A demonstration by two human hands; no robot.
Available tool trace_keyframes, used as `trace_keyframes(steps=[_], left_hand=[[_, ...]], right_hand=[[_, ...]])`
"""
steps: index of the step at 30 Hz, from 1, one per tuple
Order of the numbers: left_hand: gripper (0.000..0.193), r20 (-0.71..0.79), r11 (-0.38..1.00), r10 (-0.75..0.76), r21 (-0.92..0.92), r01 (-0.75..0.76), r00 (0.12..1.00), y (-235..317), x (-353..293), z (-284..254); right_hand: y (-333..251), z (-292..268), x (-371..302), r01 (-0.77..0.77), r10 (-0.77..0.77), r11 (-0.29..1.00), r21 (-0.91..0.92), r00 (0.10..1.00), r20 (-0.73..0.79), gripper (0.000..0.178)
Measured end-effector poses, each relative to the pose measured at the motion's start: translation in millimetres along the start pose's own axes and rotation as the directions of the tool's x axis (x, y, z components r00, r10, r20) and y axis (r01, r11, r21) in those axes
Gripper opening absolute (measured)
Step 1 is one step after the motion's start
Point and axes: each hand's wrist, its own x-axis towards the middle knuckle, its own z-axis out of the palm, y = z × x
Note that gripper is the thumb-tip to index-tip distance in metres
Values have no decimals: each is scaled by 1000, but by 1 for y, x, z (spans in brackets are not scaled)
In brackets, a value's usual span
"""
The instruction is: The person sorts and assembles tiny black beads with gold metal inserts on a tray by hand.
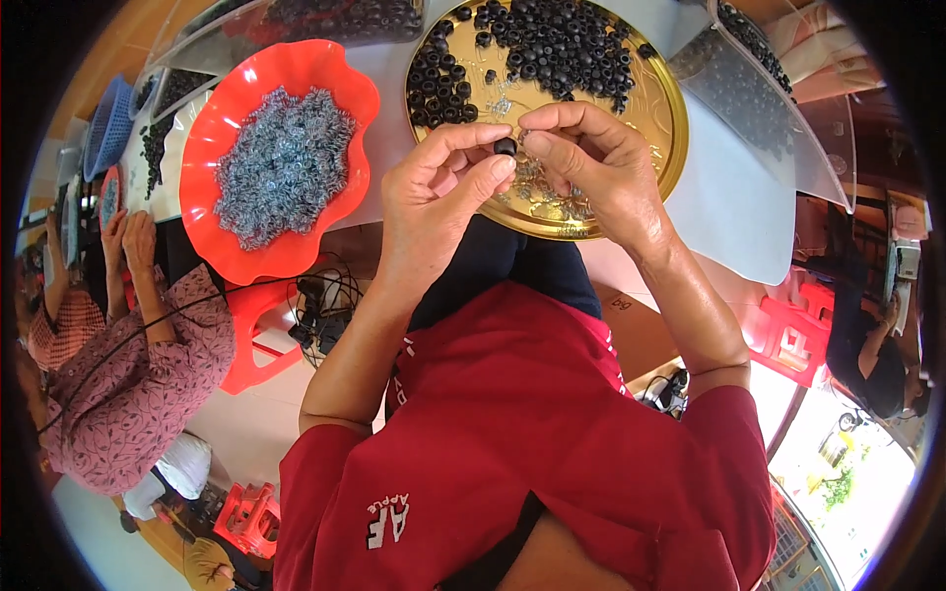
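Note:
Over the near part of a round gold tray [676, 148], both my hands are close together. Between the thumb and forefinger of my left hand [434, 192] is a small round black plastic piece [506, 147]. My right hand [606, 177] is pinched just beside it, its fingertips almost touching the left ones; what it grips is too small to make out. Many black plastic pieces [567, 49] lie on the tray's far side, with larger ring-like ones [439, 89] at its left. Small shiny metal bits [542, 192] are scattered beneath my hands.
Left of the tray stands a wavy-rimmed red bowl [202, 187] heaped with small silvery pieces that look like springs [286, 163]. Clear plastic bins [759, 98] holding black parts flank the tray. A person in a patterned top [148, 379] works at the left, near a red stool [261, 330].

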Motion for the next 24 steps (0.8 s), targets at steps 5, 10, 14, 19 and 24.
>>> trace_keyframes(steps=[5, 10, 14, 19, 24], left_hand=[[26, -5, 1000, 20, 0, -20, 1000, 2, 0, 3], [25, -12, 998, 18, -59, -19, 1000, 0, 1, 2], [24, 17, 996, 83, -45, -83, 996, -5, 1, -1], [24, 33, 995, 73, -69, -71, 997, -4, -2, 2], [25, 194, 992, 20, -124, 5, 981, -3, -4, -6]], right_hand=[[-3, -6, -3, -59, 55, 993, -100, 998, -40, 19], [-9, 3, -11, 26, -33, 987, -159, 999, -42, 18], [-6, 7, -12, 58, -71, 974, -218, 996, -55, 16], [-3, 0, -10, 99, -91, 964, -246, 995, 44, 18], [-18, -16, 0, -421, 364, 890, 177, 888, 282, 25]])
